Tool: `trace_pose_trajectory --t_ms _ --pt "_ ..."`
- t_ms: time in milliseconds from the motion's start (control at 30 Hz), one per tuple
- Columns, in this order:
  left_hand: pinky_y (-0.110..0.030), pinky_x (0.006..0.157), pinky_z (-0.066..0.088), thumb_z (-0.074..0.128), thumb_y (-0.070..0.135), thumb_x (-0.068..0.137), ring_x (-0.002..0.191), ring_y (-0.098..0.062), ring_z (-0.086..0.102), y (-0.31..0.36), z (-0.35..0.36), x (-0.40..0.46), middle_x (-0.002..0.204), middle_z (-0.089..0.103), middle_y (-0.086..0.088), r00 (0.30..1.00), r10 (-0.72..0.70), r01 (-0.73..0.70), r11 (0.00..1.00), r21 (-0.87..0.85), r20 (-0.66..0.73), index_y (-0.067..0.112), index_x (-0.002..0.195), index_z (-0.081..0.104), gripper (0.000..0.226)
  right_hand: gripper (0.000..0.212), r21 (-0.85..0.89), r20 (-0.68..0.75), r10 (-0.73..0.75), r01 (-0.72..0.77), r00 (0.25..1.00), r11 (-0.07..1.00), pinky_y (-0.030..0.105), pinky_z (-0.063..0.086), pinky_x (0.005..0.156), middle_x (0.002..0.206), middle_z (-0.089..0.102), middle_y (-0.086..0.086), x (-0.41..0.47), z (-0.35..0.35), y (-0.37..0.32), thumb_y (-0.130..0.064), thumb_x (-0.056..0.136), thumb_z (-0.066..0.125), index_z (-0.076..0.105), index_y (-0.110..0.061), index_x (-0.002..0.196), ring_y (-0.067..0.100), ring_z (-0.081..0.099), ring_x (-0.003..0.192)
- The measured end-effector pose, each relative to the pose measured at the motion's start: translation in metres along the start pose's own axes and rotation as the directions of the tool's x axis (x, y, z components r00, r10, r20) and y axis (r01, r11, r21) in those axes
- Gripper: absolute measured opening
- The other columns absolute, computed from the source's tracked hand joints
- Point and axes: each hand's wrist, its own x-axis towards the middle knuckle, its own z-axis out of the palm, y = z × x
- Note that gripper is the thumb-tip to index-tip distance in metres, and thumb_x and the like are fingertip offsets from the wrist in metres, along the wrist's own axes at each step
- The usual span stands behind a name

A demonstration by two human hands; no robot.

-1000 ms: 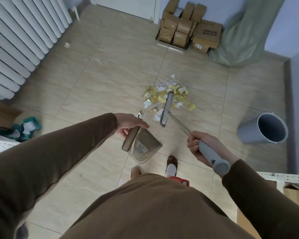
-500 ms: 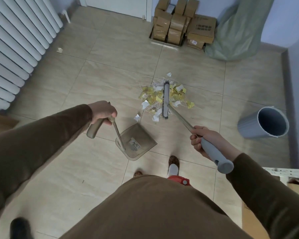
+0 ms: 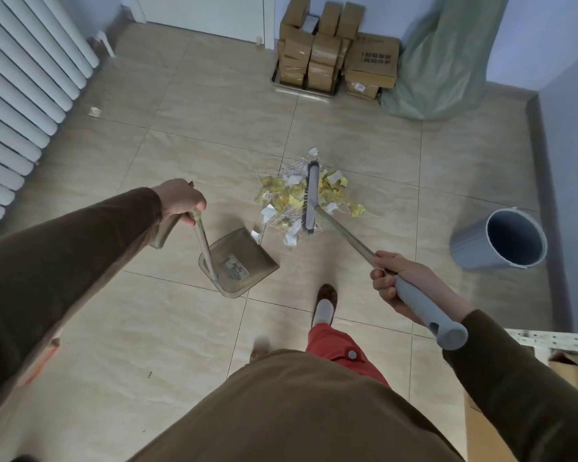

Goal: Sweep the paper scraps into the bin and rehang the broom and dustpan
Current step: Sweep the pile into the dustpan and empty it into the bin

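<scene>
A pile of yellow and white paper scraps point(image 3: 289, 195) lies on the tiled floor in the middle of the room. My right hand point(image 3: 397, 281) grips the grey handle of the broom point(image 3: 341, 231), whose head rests across the pile. My left hand point(image 3: 181, 201) holds the long handle of the translucent brown dustpan point(image 3: 247, 258). The pan rests on the floor just left of and nearer than the pile, its mouth turned toward the scraps. One white scrap point(image 3: 256, 235) lies at the pan's lip. A grey bin point(image 3: 503, 238) stands empty at the right.
A white radiator point(image 3: 20, 95) lines the left wall. Stacked cardboard boxes point(image 3: 334, 51) and a green sack point(image 3: 441, 61) sit against the far wall. A stray scrap point(image 3: 94, 111) lies near the radiator. My foot point(image 3: 326, 305) is behind the pan. A box and shelf edge point(image 3: 554, 341) are at right.
The dustpan swung out from under my left hand and came down onto the floor beside the pile. The broom head shifted slightly over the scraps. My view moved a little toward the pile.
</scene>
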Motion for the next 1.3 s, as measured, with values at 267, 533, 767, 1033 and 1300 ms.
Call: trace_pose_trajectory --t_ms 267,533,767,1033,1300 --pt "-0.045 0.096 0.056 0.063 0.004 0.091 0.092 -0.034 0.073 0.102 0.025 0.056 0.114 0.063 -0.025 1.0 -0.025 0.025 0.999 -0.037 0.012 -0.009 0.117 0.057 0.031 0.03 -0.097 -0.021 -0.046 0.044 0.999 0.994 0.018 0.042 0.033 0.073 0.048 0.008 0.053 -0.046 -0.104 -0.01 0.098 0.054 0.047 -0.018 0.126 0.008 0.044 0.041" --pt "-0.043 0.093 0.057 0.061 0.0 0.089 0.092 -0.033 0.073 0.19 0.056 0.103 0.109 0.066 -0.026 0.997 -0.082 0.082 0.992 -0.092 0.01 -0.012 0.11 0.06 0.024 0.042 -0.532 -0.064 -0.173 0.113 0.983 0.839 0.024 0.048 0.043 0.089 0.057 0.013 0.162 -0.073 -0.24 -0.007 0.099 0.051 0.041 -0.027 0.135 0.015 0.053 0.056" --pt "-0.042 0.094 0.058 0.061 0.002 0.089 0.091 -0.031 0.074 0.223 0.069 0.122 0.104 0.067 -0.023 0.995 -0.096 0.093 0.99 -0.108 -0.022 -0.01 0.105 0.064 0.02 0.029 -0.848 -0.22 -0.177 -0.099 0.959 0.52 0.026 0.042 0.046 0.086 0.048 0.013 0.264 -0.076 -0.28 -0.012 0.102 0.029 0.037 -0.017 0.129 0.018 0.048 0.06" --pt "-0.045 0.09 0.059 0.064 0.007 0.087 0.089 -0.033 0.074 0.254 0.083 0.129 0.105 0.066 -0.022 0.997 -0.076 0.071 0.987 -0.142 -0.025 -0.007 0.106 0.062 0.024 0.028 -0.672 -0.291 0.042 -0.236 0.956 0.702 0.016 0.035 0.031 0.077 0.045 0.01 0.259 -0.042 -0.195 -0.019 0.106 0.019 0.037 -0.013 0.127 0.016 0.04 0.052" --pt "-0.049 0.091 0.058 0.06 0.008 0.083 0.085 -0.034 0.074 0.273 0.111 0.122 0.083 0.066 -0.017 1.0 -0.006 0.003 0.987 -0.159 -0.023 -0.008 0.093 0.063 0.019 0.01 -0.231 -0.153 0.252 -0.283 0.956 0.931 0.016 0.041 0.036 0.063 0.043 0.002 0.209 -0.016 -0.169 -0.011 0.1 0.036 0.045 -0.014 0.103 0.006 0.042 0.035"
